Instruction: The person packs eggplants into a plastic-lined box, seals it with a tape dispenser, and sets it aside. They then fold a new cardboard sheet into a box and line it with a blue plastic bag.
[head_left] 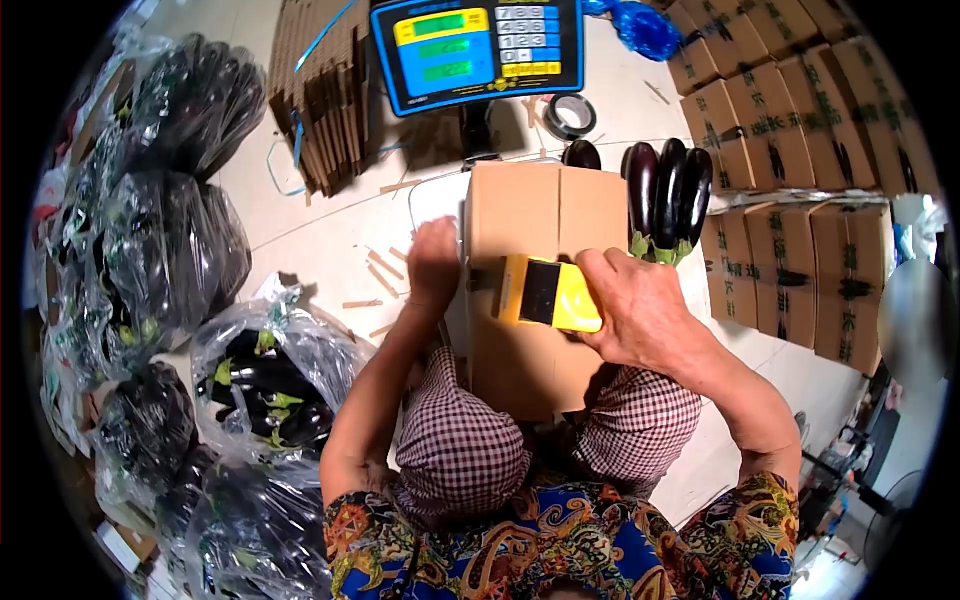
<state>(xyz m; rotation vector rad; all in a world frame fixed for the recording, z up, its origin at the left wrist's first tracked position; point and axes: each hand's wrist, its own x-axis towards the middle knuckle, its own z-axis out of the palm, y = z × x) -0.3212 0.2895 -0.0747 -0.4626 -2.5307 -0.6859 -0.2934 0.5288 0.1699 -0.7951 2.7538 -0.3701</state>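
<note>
A closed cardboard box (515,215) stands upright between the knees, its two top flaps meeting along a middle seam. My right hand (640,305) is wrapped round a yellow tool with a dark panel (560,295), which lies across the seam of the box top. My left hand (436,262) rests at the left side of the box near its upper edge; its fingers are curled and partly blurred, and what they touch is hard to make out. Just right of the box lie several dark eggplants (672,195) with green stems, and another eggplant (581,154) shows behind the box.
A scale display (480,50) stands beyond the box, with a tape roll (570,117) beside it. Flattened cardboard (320,100) is stacked behind left. Plastic bags of eggplants (270,385) line the left side. Taped boxes (790,140) are stacked at right. Cardboard scraps (383,275) litter the floor.
</note>
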